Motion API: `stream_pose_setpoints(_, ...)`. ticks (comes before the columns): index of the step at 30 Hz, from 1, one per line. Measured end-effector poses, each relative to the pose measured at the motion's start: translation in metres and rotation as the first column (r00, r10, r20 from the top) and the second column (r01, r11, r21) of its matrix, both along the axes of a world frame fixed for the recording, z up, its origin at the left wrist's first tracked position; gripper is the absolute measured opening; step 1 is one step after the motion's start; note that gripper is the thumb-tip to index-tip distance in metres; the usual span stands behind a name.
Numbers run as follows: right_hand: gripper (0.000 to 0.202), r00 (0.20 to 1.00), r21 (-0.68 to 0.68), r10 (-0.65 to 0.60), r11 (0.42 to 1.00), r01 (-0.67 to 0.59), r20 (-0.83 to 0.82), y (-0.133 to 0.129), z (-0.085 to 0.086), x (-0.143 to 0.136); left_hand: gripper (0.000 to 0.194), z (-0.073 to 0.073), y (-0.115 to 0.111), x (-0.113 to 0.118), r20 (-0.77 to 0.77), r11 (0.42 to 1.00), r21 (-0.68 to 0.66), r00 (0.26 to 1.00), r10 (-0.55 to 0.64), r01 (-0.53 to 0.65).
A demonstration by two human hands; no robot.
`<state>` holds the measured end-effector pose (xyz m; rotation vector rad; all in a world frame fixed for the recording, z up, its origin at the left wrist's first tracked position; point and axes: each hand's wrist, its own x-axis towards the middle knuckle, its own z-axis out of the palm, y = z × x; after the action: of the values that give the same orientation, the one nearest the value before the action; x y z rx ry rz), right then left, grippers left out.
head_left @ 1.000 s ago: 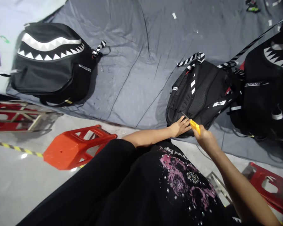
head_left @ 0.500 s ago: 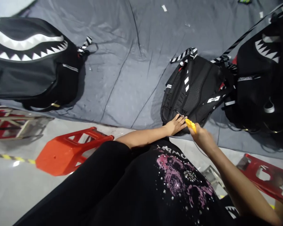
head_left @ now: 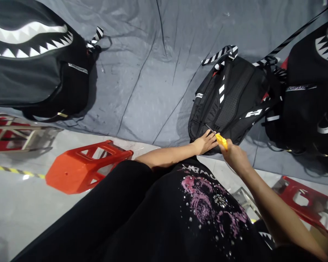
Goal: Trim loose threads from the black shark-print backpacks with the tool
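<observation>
A black backpack (head_left: 232, 98) with striped straps lies on the grey-covered table, its padded side up. My left hand (head_left: 206, 142) rests flat on its near end with the fingers spread. In my right hand (head_left: 235, 154) is a yellow-handled tool (head_left: 221, 142), gripped by the handle. Its thin dark shaft points up and left, over the fingers of my left hand, and its tip is at the backpack's fabric. The tool's exact type is too small to tell.
Another black backpack with shark teeth (head_left: 30, 62) lies at the left, and one more (head_left: 306, 94) is at the right beside the middle one. Below the table edge are an orange stool (head_left: 68, 174) and a red stool (head_left: 300, 200).
The view has shifted a little, so the bags sit higher and farther apart in the picture. Both hands keep nearly the same pose on the middle backpack.
</observation>
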<state>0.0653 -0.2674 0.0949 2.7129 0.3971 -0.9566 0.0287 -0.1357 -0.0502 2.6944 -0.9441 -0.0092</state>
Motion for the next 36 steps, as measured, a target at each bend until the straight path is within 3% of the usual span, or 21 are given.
stream_pose_setpoints(14,0.041,0.999,-0.007,-0.044,0.999,0.044,0.01,0.006,0.0,-0.003,0.057,-0.002,0.001,0.001,-0.034,0.999,0.03,0.999,-0.015,0.016)
stream_pose_setpoints(17,0.041,0.991,-0.032,-0.109,0.993,0.112,0.078,-0.014,0.014,0.0,0.064,0.0,0.002,0.003,-0.074,0.999,0.022,0.997,-0.022,0.024)
stream_pose_setpoints(22,0.057,0.929,-0.122,-0.27,0.944,0.308,0.253,-0.075,0.049,0.009,0.07,0.006,0.003,0.002,-0.073,1.0,0.007,0.997,-0.023,0.023)
stream_pose_setpoints(24,0.058,0.923,-0.13,-0.302,0.932,0.338,0.237,-0.094,0.057,0.006,0.071,0.008,0.003,0.002,-0.073,0.999,0.02,0.997,-0.025,0.027)
stream_pose_setpoints(27,0.056,0.941,-0.102,-0.302,0.942,0.318,0.151,-0.108,0.061,-0.006,0.072,0.008,0.002,0.001,-0.068,0.999,0.035,0.997,-0.029,0.032)
stream_pose_setpoints(33,0.047,0.922,0.029,-0.349,0.937,0.349,0.165,-0.113,0.058,-0.025,0.074,0.005,-0.001,0.002,-0.069,0.998,0.048,0.997,-0.027,0.03)
stream_pose_setpoints(36,0.046,0.873,0.116,-0.463,0.886,0.449,0.153,-0.121,0.052,-0.032,0.074,0.005,-0.001,0.001,-0.068,0.997,0.062,0.997,-0.033,0.037)
